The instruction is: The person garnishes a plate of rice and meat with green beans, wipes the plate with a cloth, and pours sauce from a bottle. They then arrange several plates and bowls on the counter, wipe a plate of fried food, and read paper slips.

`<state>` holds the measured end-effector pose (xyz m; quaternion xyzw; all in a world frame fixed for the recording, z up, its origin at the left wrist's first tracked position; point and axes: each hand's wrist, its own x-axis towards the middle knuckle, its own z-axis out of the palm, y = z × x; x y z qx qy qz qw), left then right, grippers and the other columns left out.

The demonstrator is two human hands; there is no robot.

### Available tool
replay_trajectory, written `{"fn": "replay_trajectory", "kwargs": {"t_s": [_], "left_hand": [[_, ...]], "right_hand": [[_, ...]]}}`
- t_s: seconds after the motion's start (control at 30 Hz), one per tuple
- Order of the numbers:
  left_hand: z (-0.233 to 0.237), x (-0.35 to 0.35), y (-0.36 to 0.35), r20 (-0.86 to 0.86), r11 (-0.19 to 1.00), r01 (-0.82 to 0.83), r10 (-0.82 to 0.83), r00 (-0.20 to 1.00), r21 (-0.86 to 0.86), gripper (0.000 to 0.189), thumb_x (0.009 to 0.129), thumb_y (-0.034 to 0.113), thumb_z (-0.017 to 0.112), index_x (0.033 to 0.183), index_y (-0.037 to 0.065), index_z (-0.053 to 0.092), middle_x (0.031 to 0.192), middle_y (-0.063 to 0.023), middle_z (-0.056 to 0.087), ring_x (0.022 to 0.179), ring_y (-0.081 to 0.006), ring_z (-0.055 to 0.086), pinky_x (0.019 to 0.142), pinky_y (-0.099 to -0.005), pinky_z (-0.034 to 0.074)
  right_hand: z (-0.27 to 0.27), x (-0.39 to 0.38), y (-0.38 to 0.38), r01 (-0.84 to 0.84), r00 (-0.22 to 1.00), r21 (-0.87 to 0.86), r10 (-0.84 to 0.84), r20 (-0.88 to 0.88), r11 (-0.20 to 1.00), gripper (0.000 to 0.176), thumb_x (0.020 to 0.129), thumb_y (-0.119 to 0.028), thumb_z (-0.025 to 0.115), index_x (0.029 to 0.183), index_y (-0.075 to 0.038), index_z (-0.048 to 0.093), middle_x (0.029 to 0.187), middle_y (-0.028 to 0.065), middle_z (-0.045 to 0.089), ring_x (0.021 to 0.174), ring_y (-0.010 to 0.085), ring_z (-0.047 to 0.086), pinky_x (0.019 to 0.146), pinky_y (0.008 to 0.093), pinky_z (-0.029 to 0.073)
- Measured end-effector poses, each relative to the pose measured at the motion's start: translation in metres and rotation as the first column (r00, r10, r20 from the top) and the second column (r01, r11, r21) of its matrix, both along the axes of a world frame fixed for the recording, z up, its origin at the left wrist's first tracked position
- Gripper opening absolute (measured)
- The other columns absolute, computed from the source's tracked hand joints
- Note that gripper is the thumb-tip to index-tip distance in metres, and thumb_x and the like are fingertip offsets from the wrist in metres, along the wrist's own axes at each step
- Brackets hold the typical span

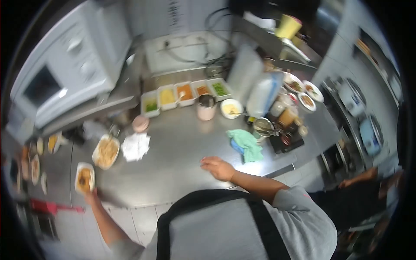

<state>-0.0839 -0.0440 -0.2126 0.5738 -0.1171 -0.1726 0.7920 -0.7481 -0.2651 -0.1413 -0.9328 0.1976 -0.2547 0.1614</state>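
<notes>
**Food tray at the counter's left front edge, left hand at its near rim**

The small food tray (85, 164) is found on the steel counter (173, 169). The left hand (92, 197) is placed at its near rim, but whether the fingers are closed on it cannot be told. The right hand (218, 168) is laid spread on bare steel, with nothing held. The tray is judged light, thin-walled and easily spilled, so support under both long rims is advised. A larger dish (94, 155) and crumpled paper (135, 146) are noted just beyond.
</notes>
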Motion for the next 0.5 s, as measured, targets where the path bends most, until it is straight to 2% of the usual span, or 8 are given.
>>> {"fn": "replay_trajectory", "kwargs": {"t_s": [0.03,0.1,0.13,0.2,0.27,0.33,0.4,0.5], "left_hand": [[-0.001,-0.008,0.009,-0.027,0.999,-0.03,0.031,0.999,0.038,0.043,0.09,0.021,0.048,0.123,-0.006,0.042,0.117,-0.019,0.052,0.1,-0.0319,0.056,0.082,-0.045,0.051],[-0.004,-0.031,0.033,-0.053,1.0,-0.006,0.007,0.999,0.023,0.037,0.09,0.017,0.047,0.12,-0.006,0.044,0.112,-0.0186,0.054,0.092,-0.0297,0.058,0.075,-0.0385,0.052],[0.013,-0.06,0.037,-0.157,0.984,-0.079,0.105,0.982,0.162,0.033,0.089,0.013,0.046,0.117,-0.005,0.046,0.109,-0.0173,0.054,0.089,-0.0272,0.058,0.07,-0.0355,0.053],[0.038,-0.121,0.054,-0.127,0.986,0.013,0.008,0.992,0.169,0.033,0.087,0.009,0.044,0.118,-0.003,0.044,0.109,-0.0168,0.055,0.087,-0.0255,0.059,0.066,-0.0333,0.053],[0.035,-0.156,0.068,-0.179,0.99,0.076,-0.054,0.982,0.117,0.034,0.087,0.008,0.043,0.12,-0.001,0.042,0.11,-0.0164,0.055,0.087,-0.0247,0.06,0.064,-0.0313,0.053],[0.055,-0.213,0.066,-0.21,0.992,0.108,-0.091,0.973,0.071,0.036,0.086,0.005,0.043,0.122,0.0,0.04,0.111,-0.0173,0.055,0.087,-0.026,0.061,0.063,-0.0317,0.054],[0.075,-0.266,0.061,-0.207,0.976,0.212,-0.198,0.958,0.046,0.038,0.086,0.003,0.044,0.124,0.002,0.038,0.112,-0.0171,0.054,0.088,-0.0269,0.062,0.065,-0.0321,0.056],[0.071,-0.315,0.05,-0.262,0.936,0.349,-0.326,0.908,0.043,0.044,0.084,0.0,0.043,0.127,0.003,0.036,0.113,-0.0175,0.054,0.09,-0.0271,0.062,0.068,-0.0338,0.057]], "right_hand": [[0.001,-0.001,0.002,0.013,1.0,-0.013,-0.013,0.008,1.0,0.032,0.075,-0.002,0.052,0.106,-0.006,0.058,0.119,0.0112,0.053,0.116,0.0281,0.046,0.097,0.0399,0.037],[0.001,-0.005,0.005,0.028,0.999,-0.026,-0.027,0.018,0.999,0.031,0.076,-0.003,0.052,0.106,-0.006,0.059,0.119,0.0112,0.053,0.117,0.0275,0.046,0.097,0.0397,0.037],[-0.003,-0.005,0.005,0.027,0.999,-0.035,-0.026,0.021,0.999,0.03,0.076,-0.004,0.052,0.106,-0.006,0.059,0.119,0.0111,0.053,0.117,0.0272,0.046,0.097,0.0397,0.037],[-0.003,-0.003,0.004,0.022,0.999,-0.043,-0.02,0.035,0.999,0.029,0.076,-0.004,0.053,0.105,-0.006,0.059,0.119,0.0113,0.053,0.116,0.0272,0.047,0.096,0.0395,0.038],[-0.001,-0.003,0.006,0.018,0.998,-0.034,-0.016,0.058,0.999,0.029,0.076,-0.003,0.055,0.104,-0.006,0.059,0.118,0.0118,0.053,0.112,0.0278,0.05,0.094,0.0393,0.04],[-0.001,0.002,0.009,0.065,0.995,0.015,-0.066,0.08,0.998,0.026,0.078,-0.007,0.056,0.103,-0.006,0.06,0.117,0.0113,0.054,0.113,0.0268,0.049,0.094,0.039,0.039],[-0.004,0.01,0.017,0.121,0.984,0.054,-0.127,0.125,0.991,0.024,0.078,-0.011,0.058,0.101,-0.006,0.06,0.115,0.0117,0.054,0.112,0.0274,0.049,0.093,0.0389,0.039],[-0.008,0.029,0.034,0.17,0.967,0.124,-0.19,0.17,0.978,0.026,0.079,-0.016,0.06,0.102,-0.005,0.06,0.111,0.0129,0.055,0.108,0.0288,0.051,0.09,0.039,0.041]]}}
